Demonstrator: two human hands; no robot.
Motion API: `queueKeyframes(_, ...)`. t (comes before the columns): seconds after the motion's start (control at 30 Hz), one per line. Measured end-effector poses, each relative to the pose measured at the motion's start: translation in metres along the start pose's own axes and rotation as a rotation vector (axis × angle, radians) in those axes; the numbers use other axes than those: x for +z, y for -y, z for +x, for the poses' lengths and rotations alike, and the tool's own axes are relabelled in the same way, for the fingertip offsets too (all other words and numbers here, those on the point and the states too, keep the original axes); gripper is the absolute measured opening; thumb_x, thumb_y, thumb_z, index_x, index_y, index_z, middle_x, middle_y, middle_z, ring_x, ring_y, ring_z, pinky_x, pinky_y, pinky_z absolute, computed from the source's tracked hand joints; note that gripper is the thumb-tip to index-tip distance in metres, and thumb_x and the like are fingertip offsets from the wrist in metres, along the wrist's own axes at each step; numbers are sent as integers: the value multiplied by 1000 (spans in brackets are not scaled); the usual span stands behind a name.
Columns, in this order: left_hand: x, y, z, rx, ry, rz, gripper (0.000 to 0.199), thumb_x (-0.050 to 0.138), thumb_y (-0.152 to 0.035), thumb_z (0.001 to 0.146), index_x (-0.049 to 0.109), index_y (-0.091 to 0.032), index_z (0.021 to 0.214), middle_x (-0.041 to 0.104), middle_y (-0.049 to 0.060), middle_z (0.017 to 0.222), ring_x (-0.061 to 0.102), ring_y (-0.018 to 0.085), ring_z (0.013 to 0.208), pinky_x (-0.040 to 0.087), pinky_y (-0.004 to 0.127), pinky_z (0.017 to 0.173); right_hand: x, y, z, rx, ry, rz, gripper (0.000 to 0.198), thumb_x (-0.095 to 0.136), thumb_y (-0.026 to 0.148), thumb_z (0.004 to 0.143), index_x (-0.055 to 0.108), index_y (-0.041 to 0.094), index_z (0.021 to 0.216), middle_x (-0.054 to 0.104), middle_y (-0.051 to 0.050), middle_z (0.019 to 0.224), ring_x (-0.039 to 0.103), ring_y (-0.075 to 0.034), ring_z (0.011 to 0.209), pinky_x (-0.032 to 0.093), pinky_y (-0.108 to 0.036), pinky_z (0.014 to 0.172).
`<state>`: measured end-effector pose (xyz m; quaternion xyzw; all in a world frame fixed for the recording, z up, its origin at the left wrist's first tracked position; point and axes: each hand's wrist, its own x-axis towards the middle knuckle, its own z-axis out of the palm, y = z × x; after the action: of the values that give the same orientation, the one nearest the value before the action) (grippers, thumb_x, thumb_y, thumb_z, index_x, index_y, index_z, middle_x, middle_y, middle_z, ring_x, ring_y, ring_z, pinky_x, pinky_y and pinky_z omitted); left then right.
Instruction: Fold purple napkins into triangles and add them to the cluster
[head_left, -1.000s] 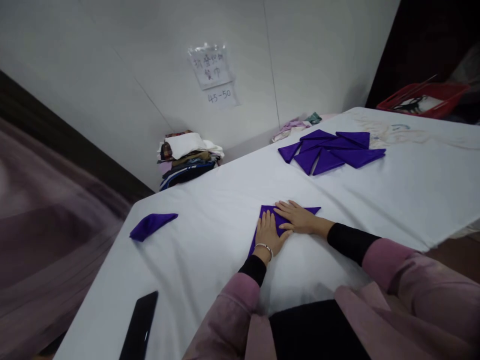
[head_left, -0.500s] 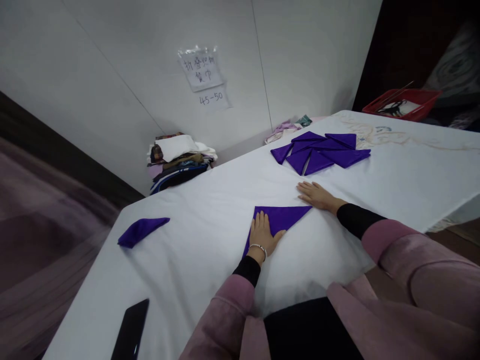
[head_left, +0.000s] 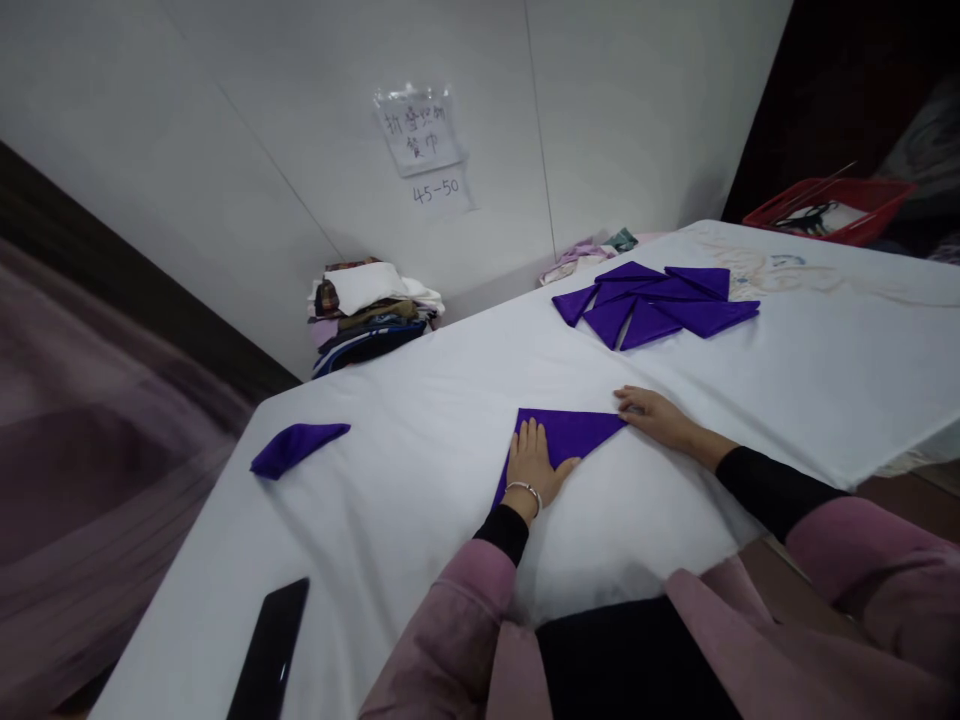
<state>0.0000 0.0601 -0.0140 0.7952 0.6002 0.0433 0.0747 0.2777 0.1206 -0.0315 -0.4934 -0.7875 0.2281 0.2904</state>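
A purple cloth napkin (head_left: 577, 432), folded into a triangle, lies on the white-covered table in front of me. My left hand (head_left: 534, 462) rests flat on its left part, fingers stretched and thumb out to the side. At the napkin's right corner is my right hand (head_left: 651, 414), with its thumb and fingers closed on the tip. The left hand and wrist cover part of the napkin's lower left side.
Several folded purple napkins (head_left: 652, 305) overlap at the back right. Another purple napkin (head_left: 296, 448) lies crumpled at the left, with a dark phone (head_left: 271, 645) nearer me. Piled clothes (head_left: 375, 315) stand beyond the table's far edge. A red basket (head_left: 874, 225) is at far right.
My right hand has come from flat on the table beside the napkin to its right corner, fingers drawn together there. My left hand stays on the napkin. The camera view has shifted slightly.
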Motion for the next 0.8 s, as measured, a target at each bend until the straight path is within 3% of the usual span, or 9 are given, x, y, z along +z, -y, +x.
queueKeyframes(0.17, 0, 0, -1, 0, -2, -6, 92, 21, -72, 81, 24, -4, 142, 20, 17, 150, 9, 27, 140, 13, 44, 114, 1, -6, 3, 66, -103, -122, 33, 43, 43, 84, 66, 22, 92, 61, -10, 119, 49, -29, 119, 40, -49, 99)
queueKeyframes(0.3, 1, -1, -1, -2, 0, -10, 91, 22, -72, 81, 23, -4, 142, 18, 17, 151, 9, 27, 140, 13, 45, 113, 16, 31, 5, 6, -145, -209, 40, 37, 43, 89, 64, 20, 108, 57, -11, 125, 43, -29, 125, 29, -52, 105)
queueKeyframes(0.43, 0, -2, -1, -9, 25, -6, 90, 23, -70, 81, 22, -4, 142, 17, 16, 151, 9, 28, 140, 12, 44, 114, 46, 87, 11, -227, 128, -165, 53, 33, 52, 91, 47, 24, 132, 43, -8, 141, 29, -27, 134, 20, -53, 109)
queueKeyframes(0.53, -1, -2, -1, 4, 50, -18, 85, 28, -63, 83, 16, -4, 144, 17, 15, 152, 8, 27, 140, 10, 43, 114, 64, 111, 22, -287, 322, -142, 65, 30, 59, 90, 32, 20, 142, 31, -10, 147, 20, -27, 137, 15, -50, 111)
queueKeyframes(0.8, 0, -4, 0, -11, 8, -126, 94, 32, -68, 78, 6, -8, 145, 12, 15, 153, 8, 28, 140, 11, 45, 114, 78, 105, 47, -254, 470, -129, 72, 22, 63, 89, 24, 17, 145, 23, -11, 150, 14, -23, 139, 8, -45, 113)
